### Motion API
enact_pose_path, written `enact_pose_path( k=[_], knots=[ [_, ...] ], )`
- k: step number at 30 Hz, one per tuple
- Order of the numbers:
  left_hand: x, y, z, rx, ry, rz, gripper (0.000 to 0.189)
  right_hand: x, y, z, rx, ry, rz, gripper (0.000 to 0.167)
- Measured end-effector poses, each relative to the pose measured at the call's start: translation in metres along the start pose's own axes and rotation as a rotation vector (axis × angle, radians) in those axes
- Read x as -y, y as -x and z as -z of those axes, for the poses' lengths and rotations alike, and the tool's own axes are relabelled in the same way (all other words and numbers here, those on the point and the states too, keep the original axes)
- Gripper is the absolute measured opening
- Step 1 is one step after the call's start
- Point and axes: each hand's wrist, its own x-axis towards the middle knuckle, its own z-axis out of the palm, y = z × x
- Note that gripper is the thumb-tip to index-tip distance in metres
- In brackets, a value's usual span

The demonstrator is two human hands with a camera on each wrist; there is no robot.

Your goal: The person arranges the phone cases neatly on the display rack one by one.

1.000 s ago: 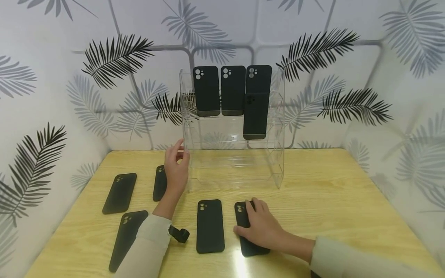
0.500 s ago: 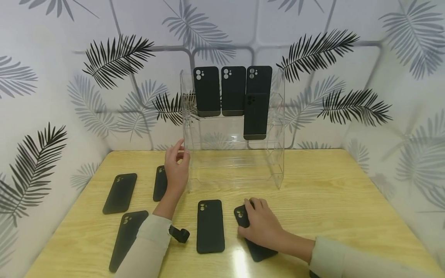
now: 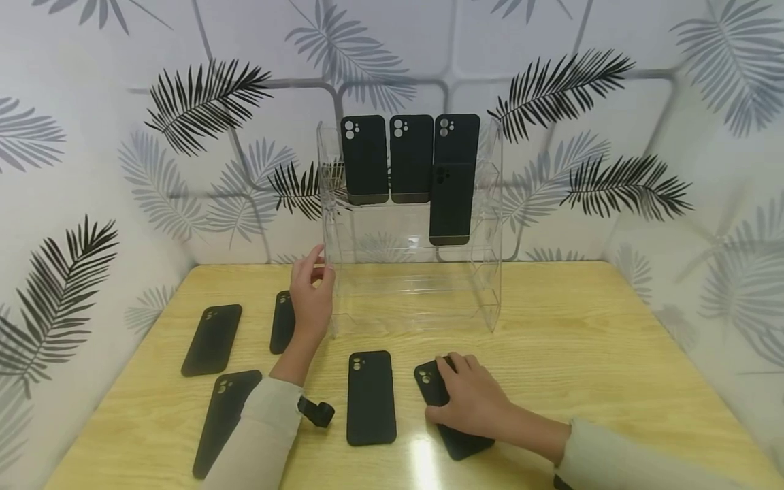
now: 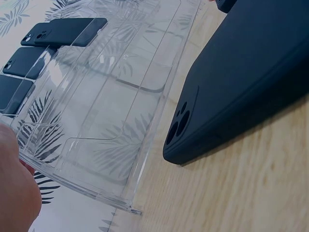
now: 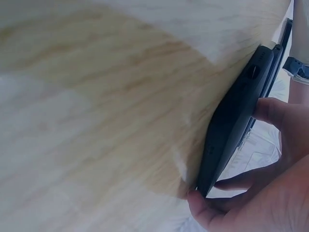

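Note:
My right hand (image 3: 468, 401) lies over a black phone case (image 3: 431, 388) on the wooden table (image 3: 582, 354). The right wrist view shows its thumb and fingers gripping that case's (image 5: 231, 130) edges. My left hand (image 3: 311, 292) holds the left front edge of a clear acrylic display rack (image 3: 484, 279). The rack carries several black cases: three on the top tier (image 3: 410, 158) and one lower at the right (image 3: 450, 204). In the left wrist view the rack (image 4: 111, 101) fills the left side beside a black case (image 4: 241, 82).
More black cases lie on the table: one in the middle (image 3: 370, 398), one behind my left hand (image 3: 282, 321), two at the left (image 3: 211, 339) (image 3: 223, 418). A small black strap piece (image 3: 317, 412) hangs at my left wrist. Leaf-patterned walls close in three sides.
My right hand has drawn the case slightly right and turned it, so its lower end now points toward the right. The left hand has stayed on the rack.

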Motion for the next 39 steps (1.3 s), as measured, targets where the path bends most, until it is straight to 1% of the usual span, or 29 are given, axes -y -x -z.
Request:
enact_pose_path(
  k=[3,5,7,9,12,16,23,30,35,39],
  knots=[
    [-0.001,0.0,0.0,-0.008,-0.006,0.012,0.04,0.002,-0.001,0.0,-0.003,-0.018,-0.013,0.089],
    [-0.005,0.001,-0.001,-0.011,-0.01,0.016,0.04,0.003,-0.002,0.001,-0.012,-0.032,-0.019,0.089],
    [-0.017,0.004,0.001,-0.009,-0.009,0.014,0.04,0.004,-0.004,0.002,-0.035,-0.03,-0.017,0.088],
    [-0.028,0.006,0.002,-0.007,-0.014,0.005,0.04,0.004,-0.007,0.004,-0.078,-0.023,-0.009,0.087],
    [-0.024,0.004,0.002,-0.005,-0.006,-0.006,0.04,0.004,-0.013,0.007,-0.153,-0.018,0.008,0.088],
    [-0.001,-0.002,0.002,-0.001,-0.005,-0.005,0.04,0.008,-0.019,0.015,-0.232,-0.047,0.027,0.089],
    [0.001,-0.001,0.001,0.0,-0.024,-0.005,0.041,0.017,-0.032,0.03,-0.341,-0.087,0.049,0.092],
    [-0.001,0.0,0.0,-0.005,-0.018,-0.004,0.041,0.022,-0.045,0.043,-0.386,-0.147,0.05,0.094],
    [-0.001,0.0,0.0,-0.009,-0.005,-0.002,0.042,0.025,-0.057,0.053,-0.443,-0.142,0.077,0.094],
    [-0.001,0.0,0.0,-0.015,-0.004,0.003,0.041,0.03,-0.07,0.067,-0.492,-0.148,0.08,0.096]
  ],
)
